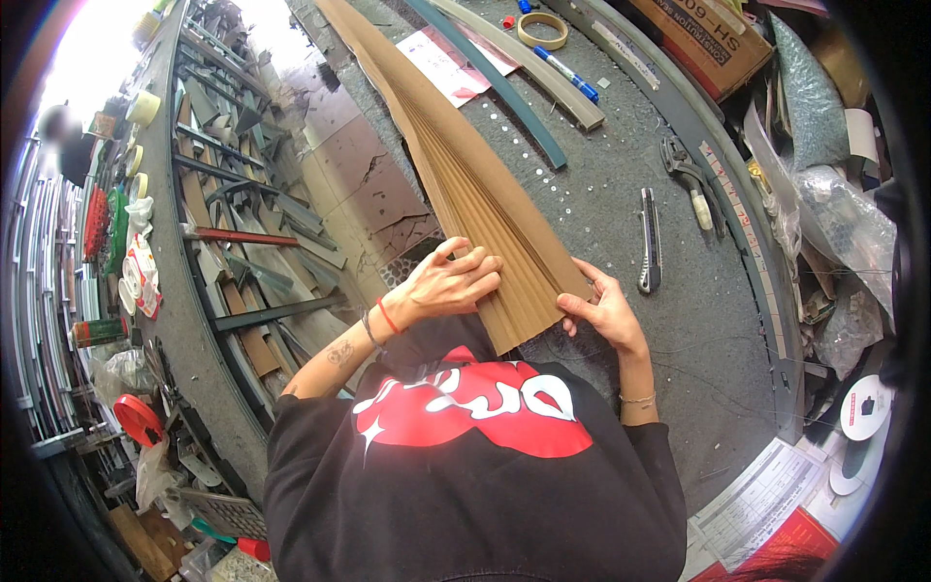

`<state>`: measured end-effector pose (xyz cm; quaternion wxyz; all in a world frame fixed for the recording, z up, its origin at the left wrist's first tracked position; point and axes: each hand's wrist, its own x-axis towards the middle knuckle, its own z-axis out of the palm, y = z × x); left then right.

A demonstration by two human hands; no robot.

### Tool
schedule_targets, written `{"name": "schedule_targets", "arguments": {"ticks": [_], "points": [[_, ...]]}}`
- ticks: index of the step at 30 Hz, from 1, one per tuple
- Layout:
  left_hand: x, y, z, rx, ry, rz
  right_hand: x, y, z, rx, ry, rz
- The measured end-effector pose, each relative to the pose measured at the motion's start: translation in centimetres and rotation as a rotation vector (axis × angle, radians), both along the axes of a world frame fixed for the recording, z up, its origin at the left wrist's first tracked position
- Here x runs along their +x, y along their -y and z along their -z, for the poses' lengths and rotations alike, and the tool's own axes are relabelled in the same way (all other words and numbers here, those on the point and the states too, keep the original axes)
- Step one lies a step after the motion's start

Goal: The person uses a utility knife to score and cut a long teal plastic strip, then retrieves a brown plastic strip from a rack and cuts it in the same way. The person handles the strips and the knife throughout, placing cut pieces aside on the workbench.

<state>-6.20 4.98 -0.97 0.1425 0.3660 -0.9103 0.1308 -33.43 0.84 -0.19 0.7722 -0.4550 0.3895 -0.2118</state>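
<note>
Head view shows long brown cardboard [467, 170], creased lengthwise into narrow folds.

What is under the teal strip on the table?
Paper and grey tabletop show on both sides of the teal strip; what lies directly beneath is covered and cannot be seen.

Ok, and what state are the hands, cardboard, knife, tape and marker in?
Cardboard strip: creased lengthwise, held
Left hand: curled, touching the strip
Right hand: gripping the strip's edge
Utility knife: lying flat, blade position unclear
Tape roll: lying flat
Blue marker: lying on its side
</note>
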Motion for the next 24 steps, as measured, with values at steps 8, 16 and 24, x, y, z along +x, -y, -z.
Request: {"name": "schedule_targets", "arguments": {"ticks": [8,16,24], "points": [[-0.1,0.2,0.4,-0.114,-0.001,-0.005,-0.5,0.4,0.3,0.004,-0.012,0.023],[-0.8,0.2,1.3,0.088,-0.068,-0.030,-1.1,1.0,1.3,-0.034,-0.102,0.092],[-1.3,2.6,3.5,0.460,-0.367,0.121,-0.6,-2.2,-0.2,-0.351,-0.474,0.256]]}}
